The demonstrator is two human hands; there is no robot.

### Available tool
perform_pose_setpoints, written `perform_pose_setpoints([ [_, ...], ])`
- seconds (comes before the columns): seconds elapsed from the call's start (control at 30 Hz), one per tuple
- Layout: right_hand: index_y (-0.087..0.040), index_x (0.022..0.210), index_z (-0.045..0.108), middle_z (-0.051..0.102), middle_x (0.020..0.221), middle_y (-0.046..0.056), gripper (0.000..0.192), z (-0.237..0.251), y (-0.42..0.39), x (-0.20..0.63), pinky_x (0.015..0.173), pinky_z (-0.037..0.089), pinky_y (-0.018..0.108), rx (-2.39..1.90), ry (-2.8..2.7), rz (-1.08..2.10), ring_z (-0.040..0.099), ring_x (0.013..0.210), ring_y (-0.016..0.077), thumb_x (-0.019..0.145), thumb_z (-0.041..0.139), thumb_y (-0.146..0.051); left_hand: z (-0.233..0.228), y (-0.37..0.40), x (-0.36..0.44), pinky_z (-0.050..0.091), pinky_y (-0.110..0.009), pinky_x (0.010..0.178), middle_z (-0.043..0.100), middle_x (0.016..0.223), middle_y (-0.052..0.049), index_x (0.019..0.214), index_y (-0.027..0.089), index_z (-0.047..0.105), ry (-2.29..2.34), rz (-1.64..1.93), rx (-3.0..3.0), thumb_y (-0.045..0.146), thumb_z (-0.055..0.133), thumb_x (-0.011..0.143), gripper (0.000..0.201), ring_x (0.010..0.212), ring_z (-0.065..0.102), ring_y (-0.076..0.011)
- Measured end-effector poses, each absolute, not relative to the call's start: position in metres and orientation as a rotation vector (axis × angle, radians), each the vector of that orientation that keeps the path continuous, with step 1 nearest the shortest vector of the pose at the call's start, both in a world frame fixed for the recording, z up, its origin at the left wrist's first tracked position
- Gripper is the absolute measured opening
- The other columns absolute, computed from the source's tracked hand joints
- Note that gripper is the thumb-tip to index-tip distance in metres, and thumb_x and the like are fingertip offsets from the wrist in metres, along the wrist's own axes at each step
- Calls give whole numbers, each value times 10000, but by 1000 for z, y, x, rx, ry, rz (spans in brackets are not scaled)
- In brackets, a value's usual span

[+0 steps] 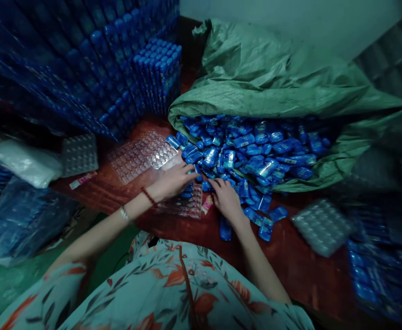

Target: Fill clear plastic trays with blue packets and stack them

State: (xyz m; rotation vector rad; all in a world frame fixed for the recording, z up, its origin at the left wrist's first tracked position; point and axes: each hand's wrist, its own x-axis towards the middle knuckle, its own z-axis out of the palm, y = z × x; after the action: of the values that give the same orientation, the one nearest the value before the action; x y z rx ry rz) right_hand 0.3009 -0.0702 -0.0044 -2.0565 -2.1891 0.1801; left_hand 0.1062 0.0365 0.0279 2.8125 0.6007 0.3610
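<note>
Reddish table (201, 231) under dim light: the left hand (173, 181) pinches a blue packet (191, 168) just above the clear tray (187, 204). Right hand (226, 198) lies flat, fingers spread, touching the packet pile (256, 151) spilling from the sack (272, 78).

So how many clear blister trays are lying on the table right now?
4: one far left, one left of centre, one under the hands, one at right. Some may be stacked or hidden.
</note>
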Motion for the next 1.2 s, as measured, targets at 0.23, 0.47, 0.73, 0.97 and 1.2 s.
perform_pose_setpoints([
  [0.23, -132, 1193, 498, 586, 1019, 133, 401, -5, -61, 306, 719, 463, 318, -2091, -2205, 203, 572, 874, 228, 792, 500, -118, 13, 75, 187, 415, -338, 707, 661, 836, -138, 735, 102, 669, 394, -240, 2931, 42, 550, 757, 135, 751, 597, -215],
  [0.47, -193, 1194, 461, 635, 862, 34, 340, 0, -111, 292, 631, 505, 295, -1801, -1479, 557, 608, 670, 166, 873, 498, -299, 35, 80, 153, 428, -301, 721, 652, 924, -119, 949, 114, 619, 418, -64, 2879, 121, 466, 859, 177, 804, 602, -196],
  [0.73, -222, 1119, 591, 638, 1011, 68, 262, -18, -112, 243, 847, 476, 326, -1465, -1737, 471, 591, 951, 169, 902, 450, -188, 34, -5, 16, 485, -230, 688, 641, 823, -33, 953, 143, 582, 1071, 821, 2191, 259, 486, 873, 171, 742, 600, -132],
  [0.97, -164, 1125, 605, 639, 904, 90, 309, -12, -97, 240, 785, 396, 362, -1626, -2289, 162, 549, 839, 202, 885, 423, -97, -16, -57, 17, 521, -284, 758, 658, 910, -76, 1025, 145, 589, 1141, 843, 2068, 173, 413, 884, 227, 837, 627, -150],
  [1.2, -168, 1142, 583, 617, 893, 81, 288, -7, -89, 235, 766, 371, 333, -1659, -2406, 140, 553, 833, 192, 911, 412, -139, -34, -42, 31, 530, -313, 777, 628, 951, -101, 1161, 145, 537, 915, 743, 2342, 73, 356, 867, 353, 895, 609, -168],
])
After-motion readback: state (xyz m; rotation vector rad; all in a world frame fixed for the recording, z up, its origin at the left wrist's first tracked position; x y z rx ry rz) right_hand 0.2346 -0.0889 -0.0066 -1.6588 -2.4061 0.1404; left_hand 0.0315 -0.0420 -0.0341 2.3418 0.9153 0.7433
